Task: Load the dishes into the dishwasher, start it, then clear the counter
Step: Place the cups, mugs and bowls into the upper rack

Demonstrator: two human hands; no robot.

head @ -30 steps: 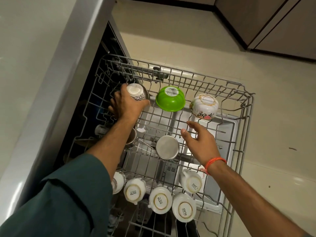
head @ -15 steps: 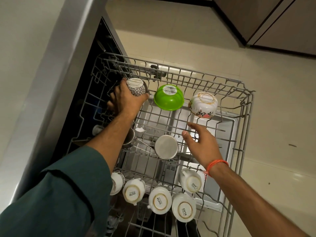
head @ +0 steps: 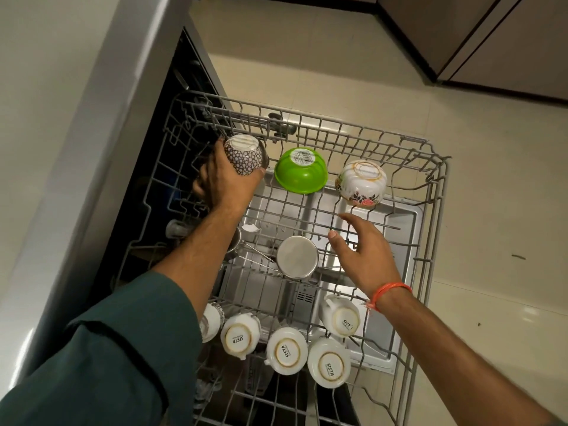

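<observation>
Not much is changing from half a second ago: the left hand [head: 224, 186] is still gripping the dotted bowl [head: 244, 155] upside down at the far left corner of the rack [head: 436, 229], and the right hand [head: 365, 256] is still hovering with loose, open fingers over the rack's middle wires. The green bowl [head: 300, 171] and floral bowl [head: 362, 183] are sitting inverted along the far edge, a steel cup [head: 297, 256] mid-rack, and white cups [head: 286, 350] are lining the near edge, with the left forearm probably hiding another one.
</observation>
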